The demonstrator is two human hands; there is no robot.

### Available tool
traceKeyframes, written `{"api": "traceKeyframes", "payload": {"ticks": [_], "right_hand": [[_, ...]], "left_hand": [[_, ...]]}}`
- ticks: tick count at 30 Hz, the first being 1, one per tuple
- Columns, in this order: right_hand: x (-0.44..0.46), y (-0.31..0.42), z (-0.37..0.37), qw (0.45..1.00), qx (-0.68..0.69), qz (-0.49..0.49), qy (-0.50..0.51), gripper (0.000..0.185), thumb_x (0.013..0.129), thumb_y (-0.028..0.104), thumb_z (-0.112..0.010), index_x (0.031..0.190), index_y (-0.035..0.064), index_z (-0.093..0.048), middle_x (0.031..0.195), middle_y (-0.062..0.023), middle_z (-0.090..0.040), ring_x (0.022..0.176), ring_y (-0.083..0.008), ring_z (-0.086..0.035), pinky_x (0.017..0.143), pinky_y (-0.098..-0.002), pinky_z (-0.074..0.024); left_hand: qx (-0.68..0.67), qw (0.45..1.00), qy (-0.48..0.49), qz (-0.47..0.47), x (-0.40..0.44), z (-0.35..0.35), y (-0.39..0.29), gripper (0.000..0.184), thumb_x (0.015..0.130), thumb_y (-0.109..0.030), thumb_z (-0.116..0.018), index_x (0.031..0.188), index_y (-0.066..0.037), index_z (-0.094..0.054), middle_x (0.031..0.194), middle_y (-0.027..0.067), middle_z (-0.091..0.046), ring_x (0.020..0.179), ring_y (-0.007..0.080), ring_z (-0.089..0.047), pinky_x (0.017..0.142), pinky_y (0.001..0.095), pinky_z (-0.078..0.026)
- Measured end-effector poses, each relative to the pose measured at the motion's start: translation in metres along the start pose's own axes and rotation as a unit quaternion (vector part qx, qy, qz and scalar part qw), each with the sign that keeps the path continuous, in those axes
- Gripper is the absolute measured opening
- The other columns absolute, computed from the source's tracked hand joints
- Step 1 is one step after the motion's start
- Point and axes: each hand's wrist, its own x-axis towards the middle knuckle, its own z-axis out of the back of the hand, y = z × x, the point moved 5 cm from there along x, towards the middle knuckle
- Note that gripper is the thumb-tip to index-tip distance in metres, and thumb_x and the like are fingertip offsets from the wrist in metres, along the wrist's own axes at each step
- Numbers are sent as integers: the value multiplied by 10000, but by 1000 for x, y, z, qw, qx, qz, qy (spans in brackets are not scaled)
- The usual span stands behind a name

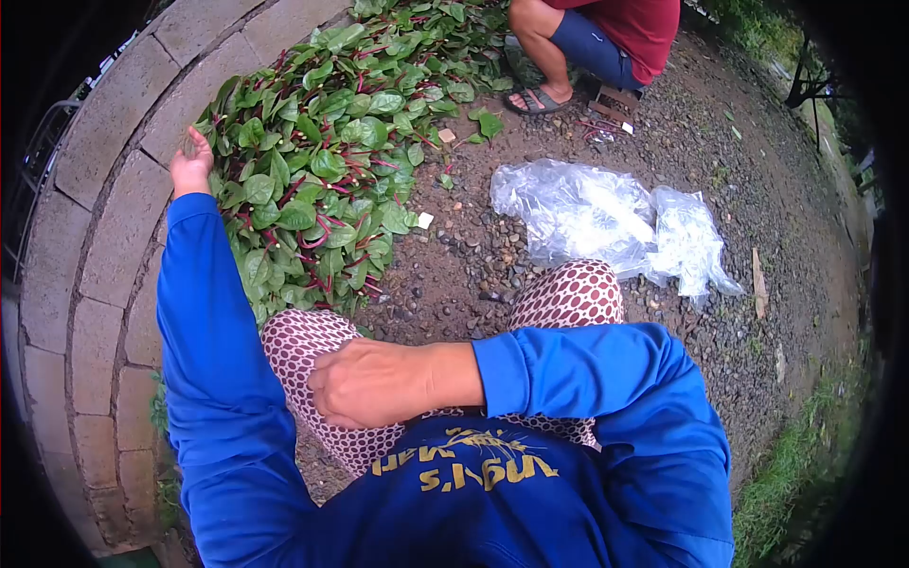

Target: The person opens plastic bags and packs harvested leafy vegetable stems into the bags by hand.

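Observation:
A large pile of leafy green vine cuttings with purple-red stems [322, 161] lies along the stone edging. My left hand [192, 163] reaches out to the pile's left border, fingers partly stretched and apart, close to the outer leaves. I see nothing held in it. My right hand [374, 383] rests across my left knee, over the patterned trousers [303, 331]. Its fingers are curled closed, and the inside of the hand is hidden.
Curved concrete block edging [123, 227] runs along the left. Clear plastic bags [578, 208] lie on the gravel [739, 170] to the right. Another person in a red shirt and blue shorts [601, 52] squats at the top. A wood strip [759, 282] lies far right.

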Motion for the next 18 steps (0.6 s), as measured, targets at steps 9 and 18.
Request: {"api": "traceKeyframes", "payload": {"ticks": [9,18], "right_hand": [[22,-27,-10,948,200,-92,-231,135,633,89,-593,679,-32,-555,664,-254,-554,667,-434,-556,573,-479,-446],[-92,-20,107,964,-59,-115,-231,169,727,160,-603,848,43,-594,957,-98,-608,912,-259,-576,729,-377,-484]], "left_hand": [[120,993,1,-24,32,0,80,415,961,-369,-313,990,29,-430,866,157,-601,666,261,-627,565,368,-545],[546,797,185,-179,-63,-52,155,246,937,-216,-488,1125,-60,-517,993,39,-619,856,136,-620,683,230,-482]]}}
